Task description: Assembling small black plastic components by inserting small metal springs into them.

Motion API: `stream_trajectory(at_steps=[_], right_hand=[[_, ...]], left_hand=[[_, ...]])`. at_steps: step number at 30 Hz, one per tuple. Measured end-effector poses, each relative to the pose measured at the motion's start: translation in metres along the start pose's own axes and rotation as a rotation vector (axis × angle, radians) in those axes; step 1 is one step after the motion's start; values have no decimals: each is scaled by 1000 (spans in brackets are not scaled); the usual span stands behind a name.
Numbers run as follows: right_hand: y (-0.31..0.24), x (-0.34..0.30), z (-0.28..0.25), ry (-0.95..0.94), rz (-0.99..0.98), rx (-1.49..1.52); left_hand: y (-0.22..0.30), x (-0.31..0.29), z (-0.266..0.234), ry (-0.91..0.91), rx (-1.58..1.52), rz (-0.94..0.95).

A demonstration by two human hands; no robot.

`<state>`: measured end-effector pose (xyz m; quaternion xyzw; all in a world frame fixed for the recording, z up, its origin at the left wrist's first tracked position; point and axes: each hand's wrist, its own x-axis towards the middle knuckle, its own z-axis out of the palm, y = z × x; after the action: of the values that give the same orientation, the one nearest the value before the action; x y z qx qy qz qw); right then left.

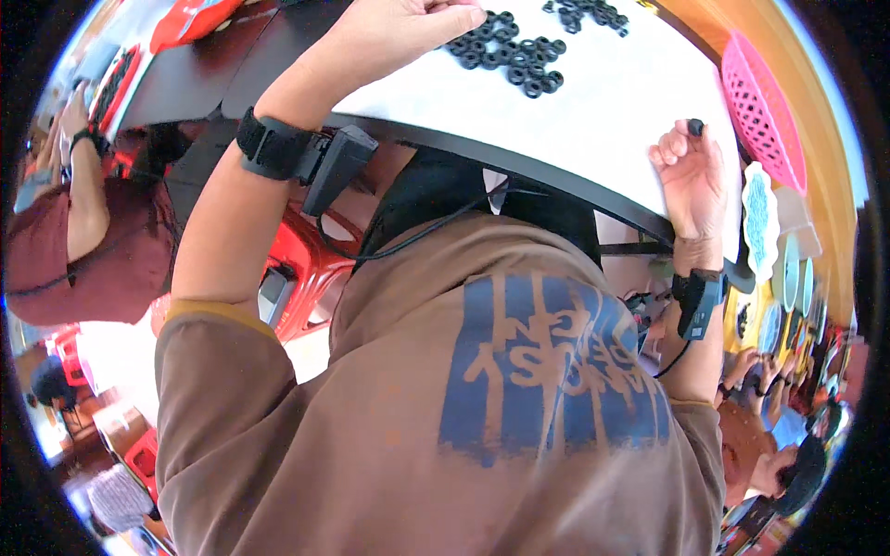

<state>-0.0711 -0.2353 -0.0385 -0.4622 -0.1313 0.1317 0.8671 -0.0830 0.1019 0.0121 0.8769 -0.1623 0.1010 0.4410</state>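
On the white tabletop point(593, 120) lies a cluster of small black rings point(519, 60), with a smaller group of black rings point(593, 13) beyond it. My left hand point(403, 32) is at the left end of the nearer cluster, partly cut off by the top edge. Its thumb and fingers are drawn together, and whatever is between them is hidden. Off to the right, over the table's edge, my right hand point(691, 181) is turned palm up with its fingers curled. A small black rubber-looking piece point(695, 127) is pinched at its fingertips.
A pink perforated basket point(765, 116) stands at the right, beside a white scalloped tray point(760, 222) with blue contents. Black straps with boxes sit on both wrists, and a cable point(408, 248) crosses my lap. Other people sit at the left and right; a red stool point(311, 269) is beside me.
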Motion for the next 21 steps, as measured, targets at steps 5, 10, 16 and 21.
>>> stream_trajectory(at_steps=[5, 10, 16, 21], right_hand=[[1, 4, 2, -22, 31, 24], [-1, 1, 4, -55, 23, -4], [-2, -2, 6, -41, -2, -29], [1, 0, 5, -12, 4, -32]], left_hand=[[-22, -23, -13, 72, 32, -68], [-25, -40, -15, 117, -39, -122], [-21, -39, -21, 111, -151, -60], [-9, -35, -20, 156, -81, -25]])
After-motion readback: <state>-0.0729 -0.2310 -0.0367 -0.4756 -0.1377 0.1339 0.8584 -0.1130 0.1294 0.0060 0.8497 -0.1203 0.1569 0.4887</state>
